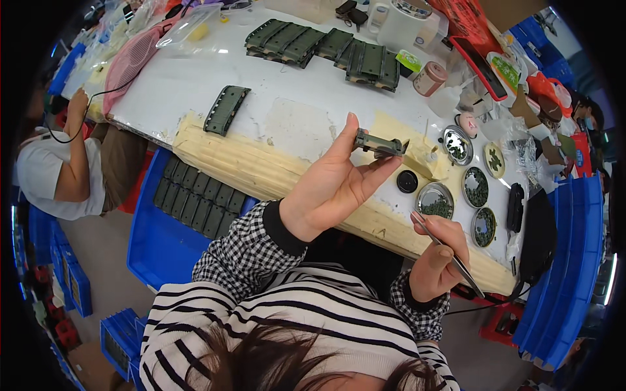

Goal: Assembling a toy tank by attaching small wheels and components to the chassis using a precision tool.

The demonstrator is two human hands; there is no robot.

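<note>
My left hand (332,179) is raised over the table's near edge, thumb and fingers closed on a dark green plastic part (379,144) with a camouflage pattern. In my right hand (440,264), lower and to the right, is a pair of metal tweezers (450,255), held slantwise like a pen. Their tips are close to a round metal dish (435,202) of small green pieces. More dishes stand behind it, among them one (475,187) with dark green bits and another (494,160) with larger green pieces. A black round cap (407,181) lies beside them.
One loose green part (227,110) lies on the white table (163,85); stacked green parts (285,42) are farther back. A blue bin (147,242) with rows of green parts stands below left. A white mug (399,25), a pink jar (430,79) and a seated person (72,163) are nearby.
</note>
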